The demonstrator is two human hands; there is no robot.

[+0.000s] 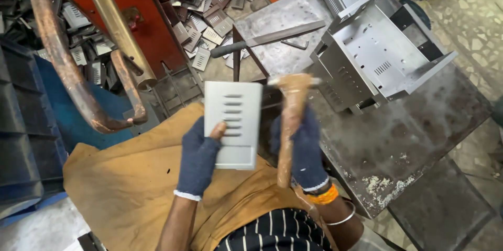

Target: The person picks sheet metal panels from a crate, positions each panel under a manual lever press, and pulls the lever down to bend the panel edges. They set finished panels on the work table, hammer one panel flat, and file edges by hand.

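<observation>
Two gloved hands at work: left hand [198, 159] has its fingers clamped on a grey louvred metal plate [233, 124], held flat over the lap, above a tan cloth [126, 188]. Right hand [304, 149] has fingers wrapped tight round a wooden-handled hammer [290, 120], just beside the plate. Stacked grey metal boxes [374, 54] sit on the worn surface [398, 141]; pile of similar plates [207, 7] behind.
</observation>
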